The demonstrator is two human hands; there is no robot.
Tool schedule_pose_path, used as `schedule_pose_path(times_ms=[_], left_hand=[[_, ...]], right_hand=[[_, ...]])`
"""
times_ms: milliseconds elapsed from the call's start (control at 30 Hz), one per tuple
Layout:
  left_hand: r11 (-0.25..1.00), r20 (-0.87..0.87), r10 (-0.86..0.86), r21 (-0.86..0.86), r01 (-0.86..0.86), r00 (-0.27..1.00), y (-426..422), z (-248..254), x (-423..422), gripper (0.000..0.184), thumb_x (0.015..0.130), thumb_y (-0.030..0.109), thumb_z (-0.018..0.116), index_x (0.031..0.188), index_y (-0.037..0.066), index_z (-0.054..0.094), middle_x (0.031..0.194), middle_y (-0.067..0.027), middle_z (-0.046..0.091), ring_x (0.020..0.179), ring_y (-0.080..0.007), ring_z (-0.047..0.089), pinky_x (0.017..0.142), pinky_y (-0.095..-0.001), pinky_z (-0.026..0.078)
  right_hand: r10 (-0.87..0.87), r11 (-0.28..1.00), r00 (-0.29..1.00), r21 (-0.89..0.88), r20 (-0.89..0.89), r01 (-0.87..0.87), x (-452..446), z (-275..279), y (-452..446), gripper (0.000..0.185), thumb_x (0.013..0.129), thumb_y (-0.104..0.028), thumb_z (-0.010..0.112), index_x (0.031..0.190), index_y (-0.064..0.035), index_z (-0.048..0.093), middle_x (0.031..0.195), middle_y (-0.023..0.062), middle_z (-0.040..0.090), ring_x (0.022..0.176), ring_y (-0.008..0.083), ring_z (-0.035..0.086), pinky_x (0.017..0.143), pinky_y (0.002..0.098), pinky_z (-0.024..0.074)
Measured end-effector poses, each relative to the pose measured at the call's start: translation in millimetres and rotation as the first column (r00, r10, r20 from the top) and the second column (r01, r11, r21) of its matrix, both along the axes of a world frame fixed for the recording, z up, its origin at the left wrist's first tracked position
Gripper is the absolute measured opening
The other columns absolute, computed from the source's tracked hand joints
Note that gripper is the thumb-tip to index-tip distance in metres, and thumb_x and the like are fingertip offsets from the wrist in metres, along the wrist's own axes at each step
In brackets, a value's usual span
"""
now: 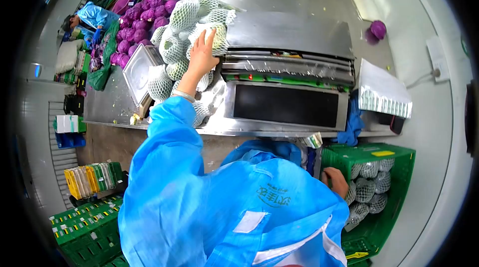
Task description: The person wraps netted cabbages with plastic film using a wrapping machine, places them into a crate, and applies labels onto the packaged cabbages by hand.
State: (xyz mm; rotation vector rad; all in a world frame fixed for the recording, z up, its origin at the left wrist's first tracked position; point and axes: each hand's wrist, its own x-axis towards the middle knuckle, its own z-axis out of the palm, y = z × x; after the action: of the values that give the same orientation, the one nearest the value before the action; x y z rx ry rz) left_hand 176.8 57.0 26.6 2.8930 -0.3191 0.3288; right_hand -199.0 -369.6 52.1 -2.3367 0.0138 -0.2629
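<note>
My left hand (202, 60) reaches over the steel table with its fingers spread, touching a pale green vegetable in a white foam net (218, 42). Several more vegetables in foam nets (174, 50) are heaped around it and below my forearm. Low on the right, my right hand (337, 182) is at the near side of a green crate (369, 153), its fingers curled. What those fingers grip, if anything, is hidden. Inside the crate, beside this hand, lie several netted, shiny-wrapped round items (365, 189).
A steel machine with a dark flat plate (284, 106) stands before me. Purple cabbages (133, 30) are piled at the left, beside a clear-lidded container (139, 72). A person in blue (95, 17) works farther off. White sheets (384, 90) lie at the right; green crates (87, 232) stand lower left.
</note>
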Motion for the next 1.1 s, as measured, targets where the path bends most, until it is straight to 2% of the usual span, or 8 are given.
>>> schedule_pose_path(times_ms=[67, 200, 300, 367, 433, 733, 1000, 1100], left_hand=[[0.993, -0.052, -0.024, 0.112, 0.030, 0.998, 28, -24, 14, 0.106, 0.062, 0.017, 0.083, 0.151, 0.035, 0.030, 0.154, -0.0172, 0.031, 0.137, -0.0480, 0.033, 0.106, -0.0625, 0.033], [0.996, 0.022, -0.010, 0.086, 0.008, 1.000, 43, -47, 46, 0.074, 0.062, 0.016, 0.083, 0.130, 0.028, 0.058, 0.145, -0.0174, 0.043, 0.126, -0.0394, 0.050, 0.102, -0.0504, 0.042], [0.950, 0.012, -0.003, -0.313, 0.007, 1.000, 54, -41, 57, 0.068, 0.060, 0.017, 0.085, 0.124, 0.022, 0.062, 0.137, -0.0197, 0.050, 0.122, -0.0392, 0.052, 0.103, -0.0462, 0.042], [0.623, -0.124, -0.055, -0.780, -0.063, 0.991, 75, -52, 72, 0.068, 0.057, 0.014, 0.089, 0.120, 0.012, 0.063, 0.131, -0.0227, 0.054, 0.128, -0.0374, 0.050, 0.106, -0.0437, 0.041], [0.827, 0.073, -0.076, -0.552, 0.104, 0.994, 45, 8, 55, 0.068, 0.056, 0.011, 0.089, 0.120, 0.011, 0.063, 0.133, -0.0230, 0.052, 0.130, -0.0381, 0.047, 0.106, -0.0447, 0.041], [0.801, 0.231, -0.448, -0.326, 0.503, 0.864, -174, 19, 60, 0.068, 0.060, 0.021, 0.083, 0.125, 0.025, 0.064, 0.131, -0.0247, 0.051, 0.114, -0.0376, 0.055, 0.091, -0.0478, 0.039], [0.793, 0.093, -0.377, -0.482, 0.373, 0.922, -128, 45, 31, 0.071, 0.075, 0.031, 0.082, 0.136, 0.012, 0.052, 0.135, -0.0164, 0.051, 0.125, -0.0371, 0.046, 0.106, -0.0446, 0.038], [0.909, -0.039, 0.063, -0.409, -0.073, 0.997, -68, 8, 9, 0.021, 0.079, 0.022, 0.078, 0.084, 0.003, 0.070, 0.079, -0.0091, 0.066, 0.079, -0.0288, 0.059, 0.074, -0.0402, 0.047]], right_hand=[[0.097, 0.995, 0.995, 0.016, -0.012, -0.097, 38, 0, 24, 0.014, 0.081, 0.000, 0.069, 0.095, -0.0016, 0.064, 0.094, 0.0120, 0.067, 0.083, 0.0296, 0.066, 0.073, 0.0350, 0.0536], [0.229, 0.973, 0.973, -0.018, -0.016, -0.229, 110, 18, 75, 0.016, 0.078, -0.003, 0.072, 0.091, -0.0031, 0.063, 0.091, 0.0096, 0.066, 0.081, 0.0294, 0.066, 0.070, 0.0368, 0.0537], [0.280, 0.959, 0.960, -0.038, -0.019, -0.280, 131, 18, 93, 0.016, 0.077, -0.003, 0.072, 0.090, -0.0044, 0.063, 0.090, 0.0086, 0.066, 0.081, 0.0290, 0.066, 0.070, 0.0368, 0.0539], [0.280, 0.957, 0.959, -0.061, -0.048, -0.282, 139, 13, 98, 0.016, 0.076, -0.002, 0.072, 0.089, -0.0054, 0.063, 0.091, 0.0078, 0.065, 0.084, 0.0281, 0.065, 0.071, 0.0361, 0.0539], [0.287, 0.950, 0.954, -0.101, -0.083, -0.294, 153, 10, 99, 0.016, 0.076, -0.002, 0.071, 0.089, -0.0052, 0.063, 0.092, 0.0077, 0.065, 0.086, 0.0279, 0.065, 0.072, 0.0362, 0.0539], [0.115, 0.990, 0.991, 0.077, 0.064, -0.120, 356, 0, 73, 0.078, 0.079, -0.011, 0.073, 0.147, -0.0057, 0.035, 0.151, 0.0180, 0.036, 0.138, 0.0356, 0.037, 0.113, 0.0414, 0.0332], [0.164, 0.984, 0.986, -0.080, 0.017, -0.162, 342, 8, 8, 0.073, 0.078, -0.011, 0.072, 0.144, -0.0071, 0.042, 0.147, 0.0162, 0.041, 0.135, 0.0351, 0.040, 0.112, 0.0415, 0.0348], [-0.191, 0.969, 0.975, -0.139, 0.112, 0.206, 309, -18, -34, 0.043, 0.080, -0.018, 0.075, 0.117, -0.0028, 0.062, 0.119, 0.0137, 0.060, 0.118, 0.0341, 0.052, 0.100, 0.0442, 0.0416]])
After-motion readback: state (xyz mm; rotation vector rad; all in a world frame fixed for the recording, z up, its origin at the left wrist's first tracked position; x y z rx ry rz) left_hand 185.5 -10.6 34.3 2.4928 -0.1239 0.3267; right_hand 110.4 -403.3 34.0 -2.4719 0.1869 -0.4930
